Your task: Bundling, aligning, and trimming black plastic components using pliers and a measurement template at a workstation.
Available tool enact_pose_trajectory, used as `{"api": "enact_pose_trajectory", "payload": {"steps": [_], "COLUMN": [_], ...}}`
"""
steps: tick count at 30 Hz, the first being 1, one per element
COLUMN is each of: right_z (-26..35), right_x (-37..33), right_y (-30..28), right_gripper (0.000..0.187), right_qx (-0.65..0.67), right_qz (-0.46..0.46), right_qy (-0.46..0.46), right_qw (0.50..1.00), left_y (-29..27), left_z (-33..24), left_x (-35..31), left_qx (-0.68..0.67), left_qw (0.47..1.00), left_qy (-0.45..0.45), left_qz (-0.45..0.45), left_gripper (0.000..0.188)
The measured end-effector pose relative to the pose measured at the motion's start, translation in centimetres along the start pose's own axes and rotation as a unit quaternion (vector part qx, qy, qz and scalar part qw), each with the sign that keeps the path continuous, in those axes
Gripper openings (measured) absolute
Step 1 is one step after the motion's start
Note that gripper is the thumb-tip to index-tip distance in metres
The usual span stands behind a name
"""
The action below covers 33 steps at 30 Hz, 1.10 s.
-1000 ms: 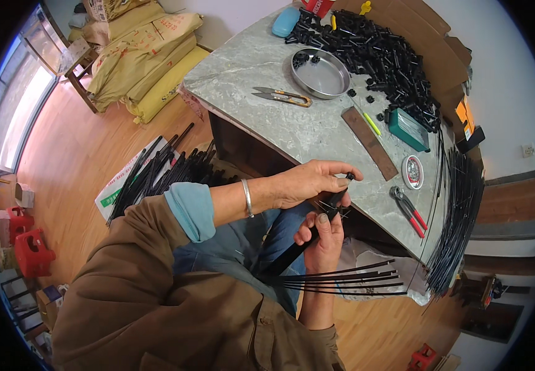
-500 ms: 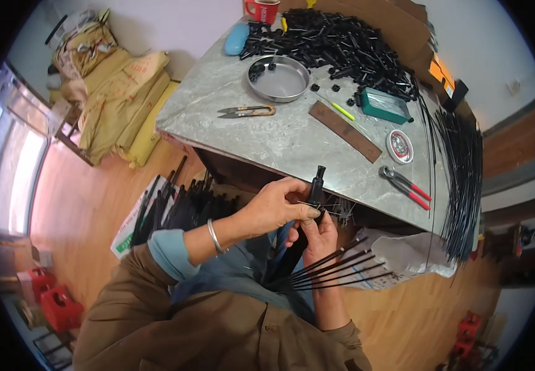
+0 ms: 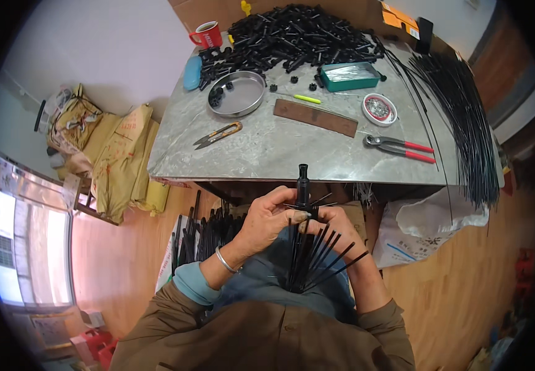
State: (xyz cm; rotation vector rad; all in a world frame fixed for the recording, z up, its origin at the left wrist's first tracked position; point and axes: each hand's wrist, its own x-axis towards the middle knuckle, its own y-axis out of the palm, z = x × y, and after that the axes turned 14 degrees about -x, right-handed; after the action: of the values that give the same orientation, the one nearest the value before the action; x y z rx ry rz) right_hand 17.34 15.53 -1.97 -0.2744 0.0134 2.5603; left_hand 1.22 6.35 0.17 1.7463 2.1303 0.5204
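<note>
In front of my belly I hold a black umbrella frame (image 3: 303, 187), its plastic collar end pointing up toward the table edge. Thin black ribs (image 3: 329, 247) fan out below the collar, toward my lap. My left hand (image 3: 268, 217), with a silver bangle at the wrist, pinches the frame just under the collar from the left. From the other side my right hand (image 3: 341, 230) is closed around it, its fingers partly hidden behind the ribs. Short thin wires stick out at the joint between both hands; their ends are too small to make out.
On the grey table (image 3: 267, 148) lie snips (image 3: 218, 135), a brown bar (image 3: 315, 117), red-handled pincers (image 3: 400, 148), a round metal pan (image 3: 236, 93), a green box (image 3: 351, 76), a small white dish (image 3: 379, 109) and heaped black plastic parts (image 3: 304, 37). Long black rods (image 3: 465, 123) overhang the right side.
My view has turned, so the table sits squarer ahead. The umbrella frame now stands more upright, with its ribs spread below my hands instead of out to the right. Both hands keep their grip.
</note>
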Motion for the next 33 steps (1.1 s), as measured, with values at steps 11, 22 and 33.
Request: {"api": "enact_pose_trajectory", "payload": {"steps": [11,22,33], "right_z": [-1.9,-1.8,-3.0], "right_x": [0.8,-0.2,-0.6], "right_y": [-1.1,-0.1,0.0], "right_gripper": [0.022,0.021,0.03], "right_qx": [0.128,0.128,0.227], "right_qz": [0.095,0.021,0.084], "right_qy": [0.032,0.052,0.035], "right_qw": [0.987,0.99,0.97], "left_y": [0.8,-0.7,0.0], "left_z": [-0.3,1.6,1.2], "left_x": [0.5,0.6,1.1], "left_qx": [0.065,-0.166,-0.022], "left_qw": [0.998,0.982,0.997], "left_qy": [-0.012,-0.084,-0.006], "left_qz": [0.019,-0.014,0.071], "left_gripper": [0.038,0.035,0.031]}}
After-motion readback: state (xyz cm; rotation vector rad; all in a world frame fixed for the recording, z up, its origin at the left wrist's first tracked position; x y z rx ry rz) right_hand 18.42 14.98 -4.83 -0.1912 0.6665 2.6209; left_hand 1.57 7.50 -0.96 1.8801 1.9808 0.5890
